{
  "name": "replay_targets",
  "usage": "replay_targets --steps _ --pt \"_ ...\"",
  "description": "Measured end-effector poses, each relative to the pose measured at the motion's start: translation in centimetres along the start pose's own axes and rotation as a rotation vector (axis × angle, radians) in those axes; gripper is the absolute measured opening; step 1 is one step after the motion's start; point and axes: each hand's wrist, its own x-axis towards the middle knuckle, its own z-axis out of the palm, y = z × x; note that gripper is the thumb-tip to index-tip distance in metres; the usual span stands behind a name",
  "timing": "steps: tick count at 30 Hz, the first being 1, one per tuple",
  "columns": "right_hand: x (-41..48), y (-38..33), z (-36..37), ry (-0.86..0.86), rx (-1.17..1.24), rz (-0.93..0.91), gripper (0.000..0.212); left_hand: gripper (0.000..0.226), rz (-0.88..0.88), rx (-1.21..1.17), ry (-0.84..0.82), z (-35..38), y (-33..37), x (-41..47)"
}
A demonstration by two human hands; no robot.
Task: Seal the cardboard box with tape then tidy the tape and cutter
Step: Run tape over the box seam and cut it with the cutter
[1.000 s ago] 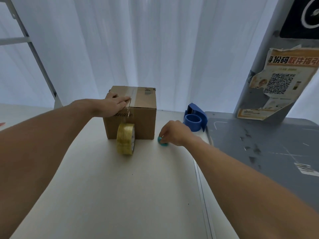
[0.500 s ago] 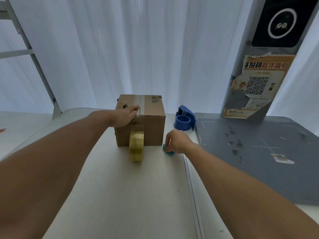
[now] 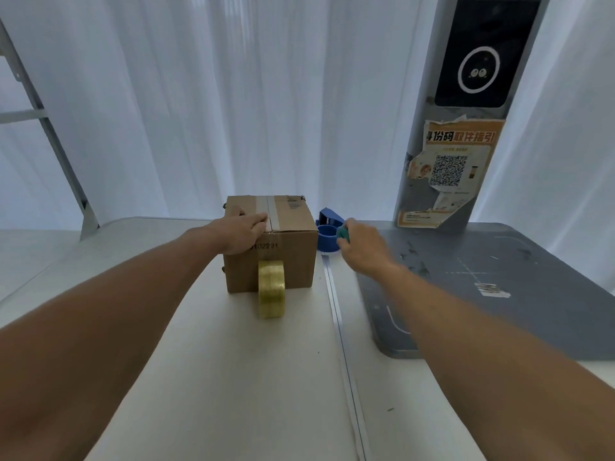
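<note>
A brown cardboard box (image 3: 293,251) stands on the white table (image 3: 216,377), with clear tape running over the middle of its top. My left hand (image 3: 243,232) lies flat on the box's front top edge, pressing on the tape. A yellowish tape roll (image 3: 272,289) hangs against the box's front face, its strip leading up under that hand. My right hand (image 3: 357,244) is raised to the right of the box, closed on a small teal cutter (image 3: 342,233). Most of the cutter is hidden by the fingers.
A blue tape dispenser (image 3: 327,232) sits just behind my right hand, beside the box. A grey mat (image 3: 499,294) covers the table's right side. A grey post (image 3: 459,168) with a torn poster stands behind it. White curtains hang at the back, with a metal frame at far left.
My right hand has lifted the teal cutter off the table beside the box and carried it up and to the right. The left hand and tape roll have stayed put.
</note>
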Motion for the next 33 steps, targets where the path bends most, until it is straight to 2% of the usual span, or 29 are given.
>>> replay_targets --steps 6,11,16,23,25,29,33 --pt "-0.9 -2.6 -4.4 0.02 0.278 -0.186 0.021 0.045 0.224 -0.007 0.156 0.6 2.3 -3.0" --pt "-2.3 -4.9 -5.2 -0.133 0.229 -0.283 0.019 0.05 0.31 -0.007 0.174 1.3 1.9 -4.1" --pt "-3.9 -5.3 -4.6 -0.259 0.213 -0.301 0.017 0.043 0.334 0.04 0.249 2.6 1.2 -5.6" --pt "-4.5 -5.9 -3.8 -0.25 0.303 -0.329 0.013 0.05 0.294 0.126 0.219 2.8 -0.1 -7.4" --pt "-4.5 -6.0 -3.7 -0.234 0.29 -0.337 0.012 0.051 0.317 0.059 0.209 2.2 -0.2 -7.3" --pt "-4.7 -5.8 -3.8 -0.245 0.249 -0.361 0.015 0.054 0.308 -0.237 0.187 1.2 -0.6 -7.4" --pt "-4.5 -5.0 -3.8 -0.271 0.216 -0.37 0.018 0.056 0.361 -0.292 0.17 1.6 -1.9 -7.4"
